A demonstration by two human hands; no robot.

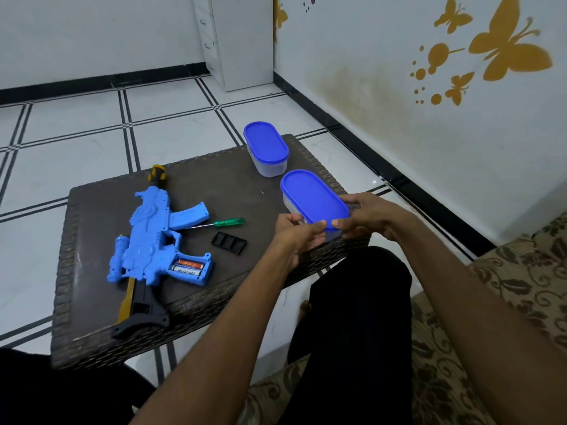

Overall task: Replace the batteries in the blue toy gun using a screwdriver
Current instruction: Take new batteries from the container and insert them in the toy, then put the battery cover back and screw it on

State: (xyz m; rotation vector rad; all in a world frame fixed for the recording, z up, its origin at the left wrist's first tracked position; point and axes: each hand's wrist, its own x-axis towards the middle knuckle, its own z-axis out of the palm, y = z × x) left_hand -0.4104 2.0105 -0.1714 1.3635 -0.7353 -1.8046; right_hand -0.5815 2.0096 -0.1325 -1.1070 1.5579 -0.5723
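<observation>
Gun (153,240) lies flat at 9 o'clock on the table (92,338), battery bay open, two batteries (188,267) seated in it. Bay cover (229,243) and screwdriver (219,223) lie loose just beside the gun. Both hands grip the near box (313,200) at 3 o'clock: left hand (299,233) and right hand (365,214) with thumbs curled on its lid rim; far box (266,148) at 1 o'clock untouched. Risks, judged: box sits close to the table's right edge, so a hard pry could tip it off; lid popping suddenly may scatter contents, which are not visible; small cover could get knocked off.
</observation>
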